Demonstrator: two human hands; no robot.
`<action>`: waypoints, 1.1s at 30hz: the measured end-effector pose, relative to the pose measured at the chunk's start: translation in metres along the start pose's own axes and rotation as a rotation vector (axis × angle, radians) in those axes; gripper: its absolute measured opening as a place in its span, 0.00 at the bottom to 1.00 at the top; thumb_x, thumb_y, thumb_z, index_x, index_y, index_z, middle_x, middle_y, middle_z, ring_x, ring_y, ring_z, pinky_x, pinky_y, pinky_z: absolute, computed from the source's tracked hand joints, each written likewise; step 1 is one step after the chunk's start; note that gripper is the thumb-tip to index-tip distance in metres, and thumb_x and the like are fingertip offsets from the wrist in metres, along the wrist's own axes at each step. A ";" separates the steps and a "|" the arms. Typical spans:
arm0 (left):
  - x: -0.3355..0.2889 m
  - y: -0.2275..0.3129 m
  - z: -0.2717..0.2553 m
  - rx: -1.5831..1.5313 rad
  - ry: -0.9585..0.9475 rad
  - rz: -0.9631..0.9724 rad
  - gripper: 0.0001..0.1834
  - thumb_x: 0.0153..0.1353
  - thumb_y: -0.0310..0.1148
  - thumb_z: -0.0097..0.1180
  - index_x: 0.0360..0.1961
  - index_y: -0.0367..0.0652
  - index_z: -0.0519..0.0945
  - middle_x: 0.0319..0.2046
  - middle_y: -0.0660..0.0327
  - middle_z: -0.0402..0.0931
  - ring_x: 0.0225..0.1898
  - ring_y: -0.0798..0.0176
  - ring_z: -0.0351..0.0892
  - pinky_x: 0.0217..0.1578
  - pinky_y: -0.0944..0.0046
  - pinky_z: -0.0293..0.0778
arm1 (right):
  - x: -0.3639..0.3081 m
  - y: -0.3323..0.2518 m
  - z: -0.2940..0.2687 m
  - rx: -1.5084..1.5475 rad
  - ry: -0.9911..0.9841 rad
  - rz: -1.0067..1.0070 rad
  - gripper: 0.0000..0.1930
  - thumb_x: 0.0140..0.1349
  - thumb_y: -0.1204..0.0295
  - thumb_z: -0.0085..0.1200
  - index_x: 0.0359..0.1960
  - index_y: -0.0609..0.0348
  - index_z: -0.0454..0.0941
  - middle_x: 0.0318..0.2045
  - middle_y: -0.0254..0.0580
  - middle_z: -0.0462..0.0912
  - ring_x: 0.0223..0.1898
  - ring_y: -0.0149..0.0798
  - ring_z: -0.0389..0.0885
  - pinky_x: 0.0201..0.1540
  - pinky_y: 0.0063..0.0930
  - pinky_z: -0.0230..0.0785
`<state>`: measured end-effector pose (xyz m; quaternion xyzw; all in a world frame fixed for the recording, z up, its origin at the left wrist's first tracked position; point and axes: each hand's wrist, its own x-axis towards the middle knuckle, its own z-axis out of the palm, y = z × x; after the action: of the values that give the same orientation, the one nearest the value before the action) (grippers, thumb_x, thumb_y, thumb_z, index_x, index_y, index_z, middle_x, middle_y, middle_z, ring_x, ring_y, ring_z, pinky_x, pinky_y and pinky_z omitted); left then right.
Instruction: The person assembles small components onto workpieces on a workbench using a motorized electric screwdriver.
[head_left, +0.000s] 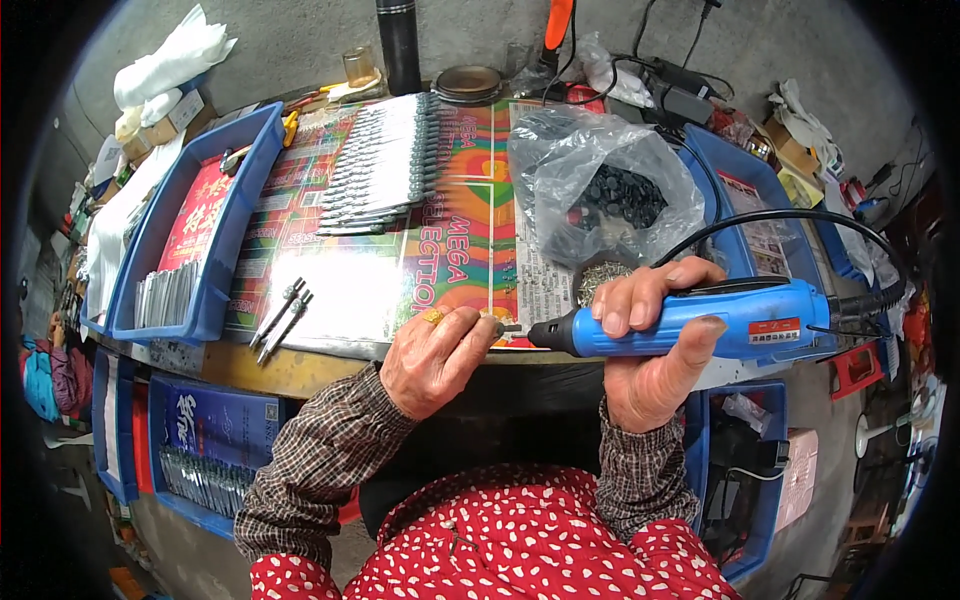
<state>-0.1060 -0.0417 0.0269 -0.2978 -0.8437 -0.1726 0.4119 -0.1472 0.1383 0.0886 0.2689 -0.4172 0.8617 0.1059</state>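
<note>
My right hand (pixel 650 345) grips a blue electric screwdriver (pixel 740 318), its black nose pointing left and a thick black cable leaving its rear. My left hand (pixel 437 355) is closed in a pinch right at the bit; the small piece between its fingertips is mostly hidden. Left of that hand, two slim metal rods with dark ends (pixel 284 322) lie on the table. Farther back, a stack of similar silvery rods (pixel 380 165) is laid out in a row. Behind the screwdriver, a clear plastic bag (pixel 545 165) holds many small black parts (pixel 622 195).
A round dish of small screws (pixel 606 272) sits near the bag. Blue bins flank the table: one with rods at left (pixel 205 250), another at right (pixel 770 225). Lower bins (pixel 215 420) stand below the edge. A black cylinder (pixel 399 50) stands at the back wall.
</note>
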 end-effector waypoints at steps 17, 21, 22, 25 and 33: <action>-0.005 -0.002 -0.001 0.062 -0.009 0.052 0.13 0.41 0.23 0.57 0.33 0.37 0.76 0.25 0.61 0.69 0.23 0.66 0.70 0.21 0.68 0.67 | -0.001 0.003 0.000 0.001 -0.003 0.011 0.26 0.51 0.46 0.56 0.36 0.54 0.63 0.19 0.32 0.68 0.19 0.31 0.69 0.28 0.30 0.62; -0.006 -0.001 -0.001 0.065 -0.010 0.044 0.14 0.41 0.22 0.58 0.33 0.37 0.76 0.26 0.61 0.70 0.23 0.65 0.70 0.21 0.68 0.67 | -0.001 0.002 0.001 -0.003 0.003 0.018 0.26 0.51 0.46 0.56 0.36 0.54 0.63 0.19 0.32 0.68 0.19 0.31 0.69 0.28 0.30 0.62; -0.005 -0.001 -0.001 0.057 -0.003 0.037 0.14 0.41 0.23 0.58 0.33 0.37 0.76 0.26 0.61 0.71 0.23 0.65 0.71 0.22 0.68 0.68 | -0.001 0.002 0.001 -0.004 0.003 0.018 0.26 0.51 0.46 0.56 0.36 0.54 0.63 0.19 0.32 0.68 0.19 0.31 0.69 0.28 0.30 0.62; -0.006 -0.002 0.000 0.027 0.007 0.023 0.14 0.41 0.23 0.58 0.34 0.36 0.76 0.27 0.60 0.72 0.24 0.64 0.71 0.22 0.67 0.68 | -0.001 0.002 0.001 -0.009 -0.002 0.019 0.26 0.51 0.47 0.56 0.36 0.54 0.63 0.19 0.32 0.68 0.19 0.31 0.69 0.28 0.30 0.62; -0.004 0.000 0.000 0.047 0.015 -0.044 0.19 0.40 0.23 0.58 0.38 0.35 0.76 0.25 0.61 0.70 0.24 0.64 0.71 0.22 0.66 0.68 | -0.001 0.002 0.002 -0.015 -0.010 0.025 0.25 0.51 0.47 0.56 0.36 0.54 0.63 0.19 0.33 0.68 0.19 0.31 0.68 0.29 0.31 0.63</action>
<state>-0.1042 -0.0426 0.0235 -0.2681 -0.8508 -0.1641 0.4210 -0.1463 0.1353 0.0882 0.2671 -0.4275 0.8584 0.0948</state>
